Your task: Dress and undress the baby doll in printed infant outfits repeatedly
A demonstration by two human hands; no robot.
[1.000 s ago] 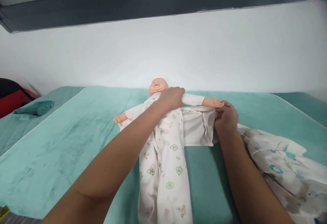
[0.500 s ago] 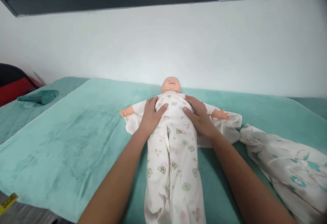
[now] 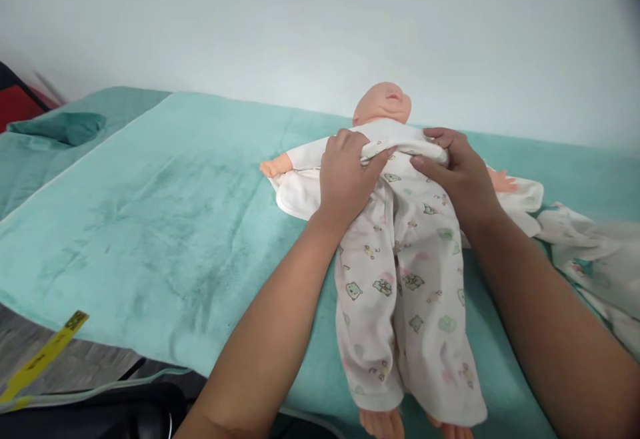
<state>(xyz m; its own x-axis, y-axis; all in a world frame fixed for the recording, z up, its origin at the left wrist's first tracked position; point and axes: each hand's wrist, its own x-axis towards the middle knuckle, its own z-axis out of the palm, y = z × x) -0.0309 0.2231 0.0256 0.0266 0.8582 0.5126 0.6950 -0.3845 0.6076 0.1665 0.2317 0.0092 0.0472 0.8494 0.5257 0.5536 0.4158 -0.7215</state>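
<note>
A baby doll point(image 3: 382, 105) lies on its back, head toward the wall and feet toward me. On its legs are white trousers point(image 3: 429, 292) printed with small green and pink figures, reaching high up the belly. My left hand point(image 3: 347, 175) is closed on one side of the waistband, its thumb over the cloth. At the other side my right hand point(image 3: 463, 175) pinches the waistband between thumb and fingers. The waistband's top edge is rolled or folded between them. Above it shows a white top point(image 3: 390, 130), with loose white cloth point(image 3: 299, 197) spread under the doll's arm.
A teal cover point(image 3: 165, 225) spreads under the doll, up to the white wall point(image 3: 280, 32). A crumpled printed baby garment point(image 3: 600, 259) lies at the right. At lower left are a yellow strip point(image 3: 47, 355) and a dark object point(image 3: 100, 415).
The view has swung down and left, bringing the doll's feet into sight. My hands, earlier lying flat on the doll's sides, have closed on the waistband, whose top edge is now folded.
</note>
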